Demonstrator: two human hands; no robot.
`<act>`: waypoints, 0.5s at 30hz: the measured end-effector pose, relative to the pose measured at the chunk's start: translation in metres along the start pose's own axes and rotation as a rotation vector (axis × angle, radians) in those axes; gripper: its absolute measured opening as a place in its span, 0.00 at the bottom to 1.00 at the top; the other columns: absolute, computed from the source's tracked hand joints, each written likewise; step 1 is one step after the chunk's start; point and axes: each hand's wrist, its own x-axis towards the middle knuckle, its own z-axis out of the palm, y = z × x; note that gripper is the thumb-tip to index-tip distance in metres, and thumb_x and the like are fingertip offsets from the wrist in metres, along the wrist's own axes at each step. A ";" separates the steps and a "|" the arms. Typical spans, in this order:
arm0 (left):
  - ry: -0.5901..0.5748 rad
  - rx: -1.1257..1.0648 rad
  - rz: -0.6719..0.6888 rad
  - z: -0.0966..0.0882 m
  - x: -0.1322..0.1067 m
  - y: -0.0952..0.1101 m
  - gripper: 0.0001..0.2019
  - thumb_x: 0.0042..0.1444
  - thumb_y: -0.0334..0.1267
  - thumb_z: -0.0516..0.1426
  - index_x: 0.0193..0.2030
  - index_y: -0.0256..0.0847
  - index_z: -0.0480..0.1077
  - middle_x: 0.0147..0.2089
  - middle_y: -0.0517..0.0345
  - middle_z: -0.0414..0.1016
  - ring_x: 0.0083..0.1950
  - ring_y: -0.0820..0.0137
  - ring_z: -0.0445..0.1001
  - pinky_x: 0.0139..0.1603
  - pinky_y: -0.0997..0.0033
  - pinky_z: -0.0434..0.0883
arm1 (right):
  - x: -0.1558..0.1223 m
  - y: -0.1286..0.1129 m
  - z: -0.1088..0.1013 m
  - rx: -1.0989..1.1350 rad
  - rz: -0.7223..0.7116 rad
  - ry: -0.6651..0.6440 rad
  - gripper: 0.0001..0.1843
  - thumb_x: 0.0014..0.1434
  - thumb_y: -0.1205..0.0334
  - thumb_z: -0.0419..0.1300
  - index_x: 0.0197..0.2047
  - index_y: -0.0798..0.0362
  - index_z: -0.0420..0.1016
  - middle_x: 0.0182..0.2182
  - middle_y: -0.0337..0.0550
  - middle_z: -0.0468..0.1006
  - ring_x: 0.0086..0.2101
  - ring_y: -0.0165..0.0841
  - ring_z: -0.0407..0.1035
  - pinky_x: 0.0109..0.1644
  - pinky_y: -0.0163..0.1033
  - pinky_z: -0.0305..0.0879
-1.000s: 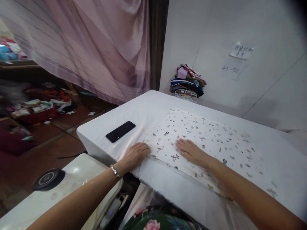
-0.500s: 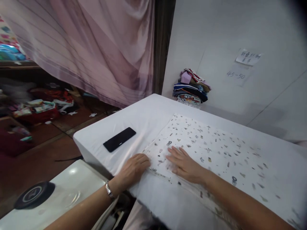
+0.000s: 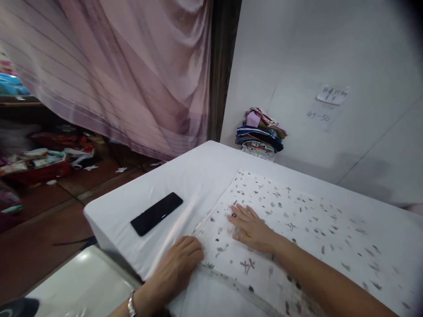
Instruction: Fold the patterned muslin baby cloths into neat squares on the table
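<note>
From the curled left hand [image 3: 183, 263], whose grip cannot be told, the cloth [image 3: 295, 215] is spread rightward, with the right hand [image 3: 253, 229] laid flat on it, fingers parted.

A phone [image 3: 157, 213] and, to its right, a cloth [image 3: 306, 224] are being carried by the tabletop [image 3: 194, 176]. Behind the far edge, a fabric stack [image 3: 259, 134] is being backed by a wall [image 3: 291, 57]; the left background is being partly screened by a curtain [image 3: 148, 75].
</note>
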 end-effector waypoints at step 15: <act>0.104 0.102 0.187 0.006 0.007 -0.017 0.09 0.59 0.30 0.45 0.30 0.41 0.62 0.31 0.57 0.69 0.34 0.69 0.68 0.36 0.69 0.68 | 0.052 0.068 -0.030 -0.043 0.228 0.031 0.41 0.57 0.32 0.33 0.67 0.44 0.38 0.66 0.38 0.29 0.63 0.40 0.23 0.63 0.53 0.20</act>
